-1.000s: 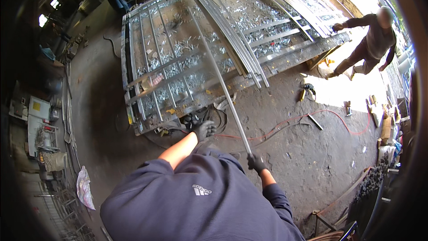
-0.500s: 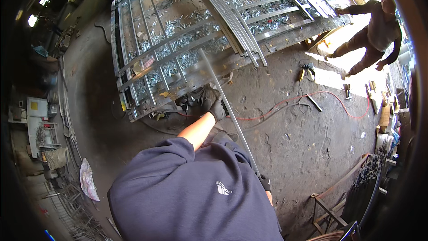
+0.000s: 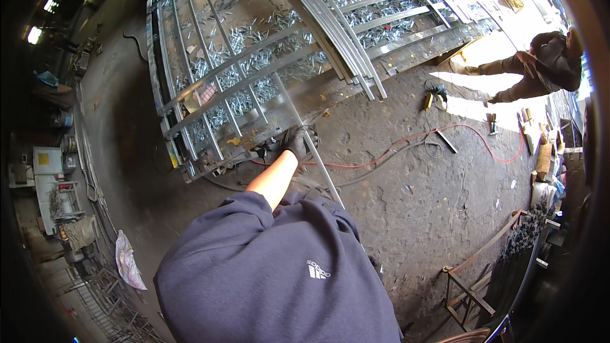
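Observation:
My left hand (image 3: 300,142), in a dark glove, is closed around a long, thin metal bar (image 3: 326,173). The bar slants from the near edge of a low, wide worktable (image 3: 325,94) back along my right side. Its far end lies over the table edge, and its near part passes behind my sweatshirt. Of my right hand, only a dark bit shows beside my right side, so its fingers are hidden. On the table, a frame of metal strips (image 3: 254,62) lies among many small shiny metal pieces (image 3: 375,19).
A bundle of long metal profiles (image 3: 330,35) crosses the table and juts past its near edge. A red hose (image 3: 406,142) and a power tool (image 3: 436,94) lie on the floor. Another person (image 3: 540,70) bends at the far right. A rusty metal stand (image 3: 467,292) is at the lower right.
My left hand and the bar have shifted slightly left and farther toward the table. My right hand has slipped mostly out of sight. The other person has gone from standing to bending.

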{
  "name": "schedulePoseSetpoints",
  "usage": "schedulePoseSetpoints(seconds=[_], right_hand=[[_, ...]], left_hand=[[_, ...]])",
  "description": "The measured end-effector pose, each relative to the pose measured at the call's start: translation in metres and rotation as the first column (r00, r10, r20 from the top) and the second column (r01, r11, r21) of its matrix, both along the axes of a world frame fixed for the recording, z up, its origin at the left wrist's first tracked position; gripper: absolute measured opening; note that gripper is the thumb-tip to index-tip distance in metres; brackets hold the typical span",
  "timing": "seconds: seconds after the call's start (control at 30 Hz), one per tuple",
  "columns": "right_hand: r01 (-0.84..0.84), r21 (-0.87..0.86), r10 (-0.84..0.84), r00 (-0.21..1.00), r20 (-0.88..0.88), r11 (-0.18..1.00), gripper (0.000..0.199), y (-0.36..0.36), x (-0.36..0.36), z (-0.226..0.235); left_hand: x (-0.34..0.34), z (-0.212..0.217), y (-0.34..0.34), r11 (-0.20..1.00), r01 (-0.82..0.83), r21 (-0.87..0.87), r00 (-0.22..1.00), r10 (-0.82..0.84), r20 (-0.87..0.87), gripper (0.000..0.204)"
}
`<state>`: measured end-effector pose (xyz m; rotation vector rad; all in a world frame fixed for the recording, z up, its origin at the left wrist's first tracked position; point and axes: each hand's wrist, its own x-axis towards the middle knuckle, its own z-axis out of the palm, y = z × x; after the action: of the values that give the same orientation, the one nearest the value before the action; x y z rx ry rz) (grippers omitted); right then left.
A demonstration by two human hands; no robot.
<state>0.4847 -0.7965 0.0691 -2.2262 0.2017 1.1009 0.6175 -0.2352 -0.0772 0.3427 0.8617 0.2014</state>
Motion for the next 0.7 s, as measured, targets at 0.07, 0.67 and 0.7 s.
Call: schedulePoseSetpoints(seconds=[0.07,0.67,0.7], right_hand=[[0.012,0.025,-0.013,1.000,0.018,1.000,0.032,0.002,-0.003,0.010],[0.239,0.068,-0.219,0.951,-0.220,0.969,0.033,0.092,0.042,-0.073],[0.205,0.186,-0.165,0.964,-0.207,0.961,0.033,0.106,0.046,-0.075]], left_hand=[[-0.001,0.010,0.000,0.999,-0.025,-0.030,1.000,0.025,-0.002,0.021],[-0.112,0.051,0.097,0.754,0.631,0.183,0.712,-0.469,-0.523,0.049],[-0.128,0.049,0.103,0.739,0.640,0.213,0.699,-0.443,-0.561,0.042]])
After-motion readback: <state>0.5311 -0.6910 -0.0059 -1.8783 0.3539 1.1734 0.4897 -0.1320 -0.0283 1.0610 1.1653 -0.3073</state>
